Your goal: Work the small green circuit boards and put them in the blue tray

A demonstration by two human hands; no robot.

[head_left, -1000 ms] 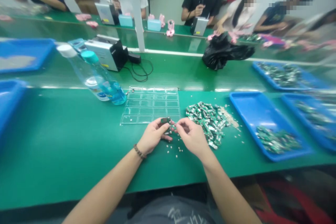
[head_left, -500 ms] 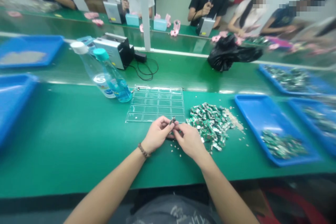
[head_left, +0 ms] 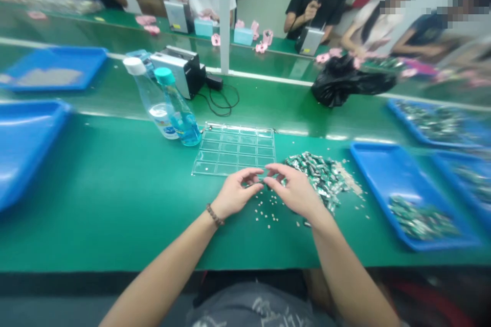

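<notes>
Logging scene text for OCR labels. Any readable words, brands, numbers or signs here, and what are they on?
Nothing can be read.
Labels on the two water bottles: printed, but too blurred to read.
Grey machine behind the bottles: a small yellow sticker, too small to read.
Print on the dark garment at the bottom edge: pale marks, illegible.
Small green parts beside the right hand: no legible markings.
Left hand: holds nothing with text.

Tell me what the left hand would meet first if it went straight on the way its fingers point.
The left hand points up and to the right, toward the right hand. Its fingers would probably meet the right hand's fingertips almost at once, where both pinch a small part too blurred to identify. The clear tray lies just beyond.
</notes>
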